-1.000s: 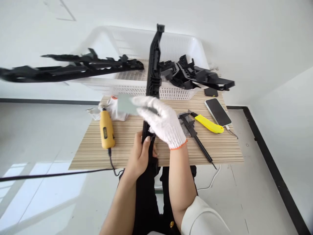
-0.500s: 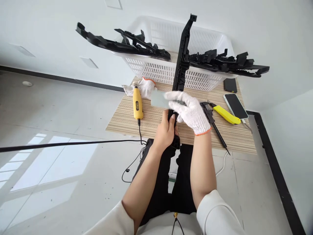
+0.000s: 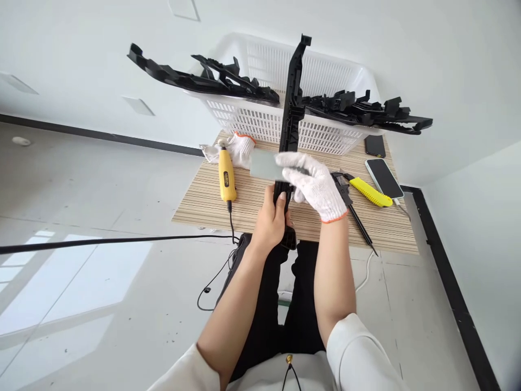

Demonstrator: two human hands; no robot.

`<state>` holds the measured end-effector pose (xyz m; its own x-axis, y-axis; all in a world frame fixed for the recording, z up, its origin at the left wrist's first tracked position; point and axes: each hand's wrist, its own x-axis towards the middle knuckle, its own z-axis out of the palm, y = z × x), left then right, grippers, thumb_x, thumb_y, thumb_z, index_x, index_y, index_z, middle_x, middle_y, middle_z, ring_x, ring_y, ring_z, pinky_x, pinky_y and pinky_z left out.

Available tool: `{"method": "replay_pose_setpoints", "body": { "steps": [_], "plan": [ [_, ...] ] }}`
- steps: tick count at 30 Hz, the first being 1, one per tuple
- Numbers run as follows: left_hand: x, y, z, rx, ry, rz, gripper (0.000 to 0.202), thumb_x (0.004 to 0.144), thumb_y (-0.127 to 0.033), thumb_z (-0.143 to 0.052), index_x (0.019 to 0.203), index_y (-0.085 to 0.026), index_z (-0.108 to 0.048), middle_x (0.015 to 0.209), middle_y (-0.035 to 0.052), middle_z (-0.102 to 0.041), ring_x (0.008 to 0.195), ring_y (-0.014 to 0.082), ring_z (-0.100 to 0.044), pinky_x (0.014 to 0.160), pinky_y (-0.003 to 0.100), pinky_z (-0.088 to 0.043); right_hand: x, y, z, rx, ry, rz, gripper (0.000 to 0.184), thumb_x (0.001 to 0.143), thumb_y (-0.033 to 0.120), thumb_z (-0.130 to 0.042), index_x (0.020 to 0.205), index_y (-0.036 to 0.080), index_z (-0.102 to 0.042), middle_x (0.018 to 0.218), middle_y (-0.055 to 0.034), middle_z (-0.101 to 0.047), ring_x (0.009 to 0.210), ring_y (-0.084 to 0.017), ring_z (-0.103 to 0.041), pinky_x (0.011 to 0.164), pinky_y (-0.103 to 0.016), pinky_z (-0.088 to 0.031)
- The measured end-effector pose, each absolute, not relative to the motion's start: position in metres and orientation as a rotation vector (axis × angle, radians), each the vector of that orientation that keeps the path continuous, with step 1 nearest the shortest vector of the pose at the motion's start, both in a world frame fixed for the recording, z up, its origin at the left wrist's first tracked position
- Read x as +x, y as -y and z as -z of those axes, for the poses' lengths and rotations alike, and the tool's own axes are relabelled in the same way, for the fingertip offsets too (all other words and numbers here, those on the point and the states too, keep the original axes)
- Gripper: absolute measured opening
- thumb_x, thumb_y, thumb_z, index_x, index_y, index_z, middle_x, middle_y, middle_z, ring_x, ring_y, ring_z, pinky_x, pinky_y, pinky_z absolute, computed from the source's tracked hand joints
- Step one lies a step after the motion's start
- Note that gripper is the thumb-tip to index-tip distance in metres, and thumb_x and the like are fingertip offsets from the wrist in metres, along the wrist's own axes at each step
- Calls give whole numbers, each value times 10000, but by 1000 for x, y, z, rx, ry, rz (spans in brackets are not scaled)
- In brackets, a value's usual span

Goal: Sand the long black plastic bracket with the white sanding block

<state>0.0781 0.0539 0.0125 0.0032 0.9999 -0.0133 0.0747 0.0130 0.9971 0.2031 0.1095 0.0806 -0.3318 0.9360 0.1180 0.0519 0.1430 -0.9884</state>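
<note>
A long black plastic trim piece (image 3: 290, 117) stands lengthwise before me, its far end over the basket and its near end at the table's front edge. My bare left hand (image 3: 271, 217) is wrapped round its lower part. Gloved in white knit, my right hand (image 3: 311, 182) pinches a flat grey-green rectangular sheet (image 3: 264, 164) between thumb and fingers. The sheet lies across the trim piece, covering a short stretch of it; whether they touch I cannot tell.
Behind stands a white plastic basket (image 3: 252, 117) with several black trim pieces (image 3: 358, 108) across its rim. On the table (image 3: 195, 206) lie a yellow corded rotary tool (image 3: 227, 176), a white glove (image 3: 241, 149), a black caliper (image 3: 354, 209), a yellow utility knife (image 3: 370, 191) and two phones (image 3: 383, 178).
The view has shifted slightly, so table and basket appear further left and lower. The trim piece's far end leans a little more to the left. Both hands keep their grips.
</note>
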Motion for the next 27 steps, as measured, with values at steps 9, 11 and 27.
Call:
{"method": "replay_pose_setpoints", "body": {
  "steps": [9, 11, 27],
  "plan": [
    [78, -51, -21, 1283, -1286, -1137, 320, 1001, -539, -396, 1112, -245, -451, 599, -67, -486, 455, 129, -534, 553, 286, -498, 204, -109, -84, -1007, 1539, -1307, 307, 880, 311, -604, 1172, 251, -678, 1301, -11, -655, 626, -43, -566, 405, -129, -441],
    [79, -50, -20, 1282, -1307, -1137, 295, 1002, -533, -397, 1048, -246, -452, 599, -65, -490, 453, 129, -535, 544, 284, -495, 205, -108, -84, -980, 1587, -1386, 304, 860, 303, -632, 1153, 247, -692, 1282, -12, -667, 614, -43, -564, 400, -133, -445],
    [81, -49, -18, 1271, -1330, -1091, 329, 1001, -560, -381, 907, -249, -432, 594, -57, -498, 469, 148, -558, 536, 288, -477, 218, -106, -80, -1029, 1528, -1394, 331, 869, 297, -627, 1193, 249, -678, 1263, -28, -677, 461, 1, -502, 375, -136, -447]
  ]
}}
